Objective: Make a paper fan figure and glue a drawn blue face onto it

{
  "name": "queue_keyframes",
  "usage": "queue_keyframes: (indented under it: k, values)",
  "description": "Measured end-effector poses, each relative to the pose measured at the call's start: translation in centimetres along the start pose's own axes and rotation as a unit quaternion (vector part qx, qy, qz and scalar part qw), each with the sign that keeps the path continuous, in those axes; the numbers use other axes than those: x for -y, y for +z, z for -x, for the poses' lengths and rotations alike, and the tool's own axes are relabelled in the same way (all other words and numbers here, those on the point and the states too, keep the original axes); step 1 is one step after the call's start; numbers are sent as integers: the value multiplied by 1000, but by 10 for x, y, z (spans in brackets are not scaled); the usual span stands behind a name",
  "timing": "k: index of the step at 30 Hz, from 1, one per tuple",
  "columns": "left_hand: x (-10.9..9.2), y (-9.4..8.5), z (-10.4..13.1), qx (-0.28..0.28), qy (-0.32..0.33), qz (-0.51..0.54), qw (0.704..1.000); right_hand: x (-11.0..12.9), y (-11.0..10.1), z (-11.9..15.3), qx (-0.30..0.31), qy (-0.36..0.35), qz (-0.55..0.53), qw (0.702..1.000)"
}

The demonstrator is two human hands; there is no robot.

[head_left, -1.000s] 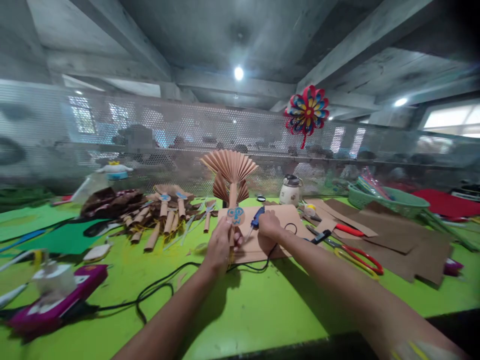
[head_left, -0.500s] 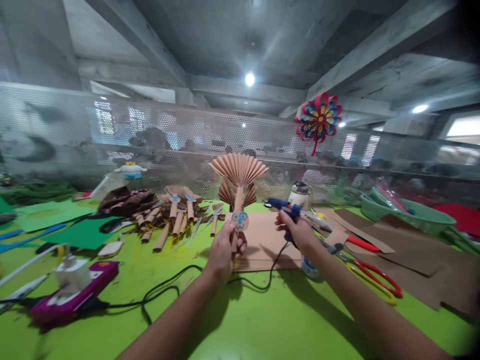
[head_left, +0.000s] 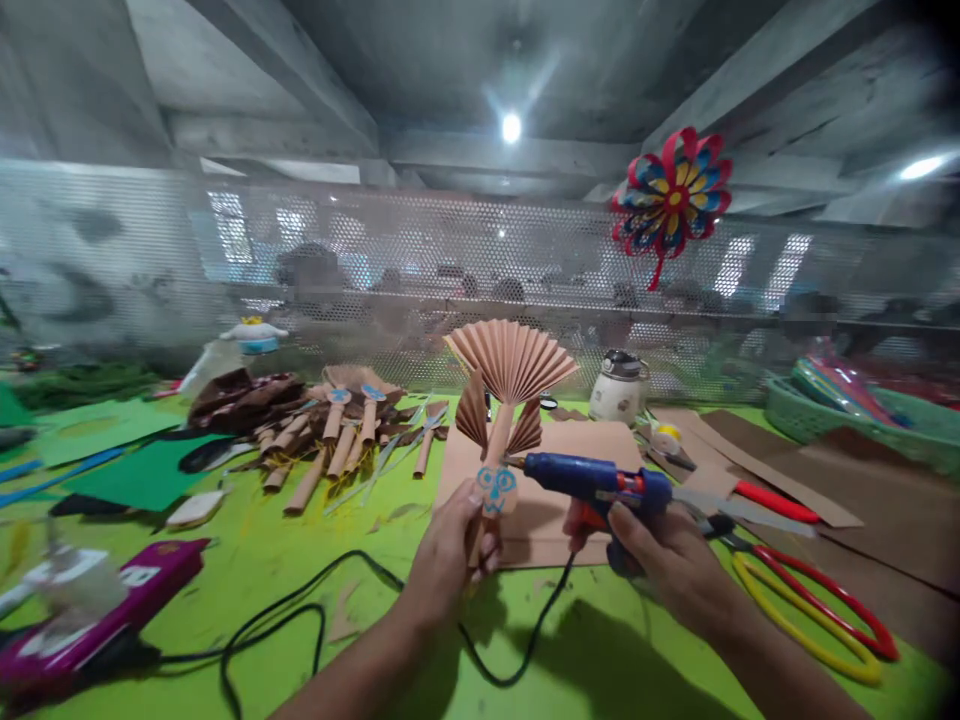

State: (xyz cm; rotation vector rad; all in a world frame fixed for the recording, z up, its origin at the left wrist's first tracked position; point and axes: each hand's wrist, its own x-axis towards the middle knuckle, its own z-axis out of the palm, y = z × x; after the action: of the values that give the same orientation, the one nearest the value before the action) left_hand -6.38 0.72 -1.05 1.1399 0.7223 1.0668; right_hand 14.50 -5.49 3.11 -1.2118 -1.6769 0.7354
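Observation:
Upright in my left hand [head_left: 454,535] is a brown paper figure [head_left: 514,362] with a pleated fan on top, two smaller pleated fans at its sides, a tube body and a round face drawn in blue. My left fingers pinch it beside the face. My right hand [head_left: 660,550] is wrapped round a blue glue gun [head_left: 592,478] with an orange trigger. The gun's nozzle points left, at the tube just above the face; whether it touches cannot be made out. Behind the hands lies a brown cardboard sheet [head_left: 555,440].
Several paper tube figures [head_left: 349,445] lie at the left, beyond a purple power strip [head_left: 97,610]. A black cord [head_left: 300,590] loops across the green table. Red and yellow scissors [head_left: 817,605], brown paper [head_left: 862,500] and a green basket [head_left: 847,425] are at the right.
My right hand has brought the glue gun closer to the camera, its nozzle now beside the figure. The figure has shifted slightly right and down in view. The camera view has moved a little.

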Motion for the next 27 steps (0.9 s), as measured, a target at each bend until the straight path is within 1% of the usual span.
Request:
queue_keyframes:
  k: [2,7,10,12,14,17,21,27]
  values:
    - [2,2,2,10,-6,1,1000,2,-2,2,-23,8,11,1000]
    - [2,5,6,28,-10,5,1000,5,-1,5,-48,13,57,997]
    - [-1,8,8,29,-12,2,999,4,1,7,-71,6,86,994]
    - [-1,9,10,25,-10,3,1000,3,1,7,-73,7,96,993]
    - [-2,10,10,28,-10,7,1000,3,1,7,-73,4,92,993]
    - [-3,10,12,38,-17,15,999,3,0,6,-73,-3,57,996]
    - [-6,12,15,19,-18,25,999,2,3,5,-78,-6,20,997]
    - [-8,16,16,14,-25,19,999,1,4,5,-90,-9,6,996]
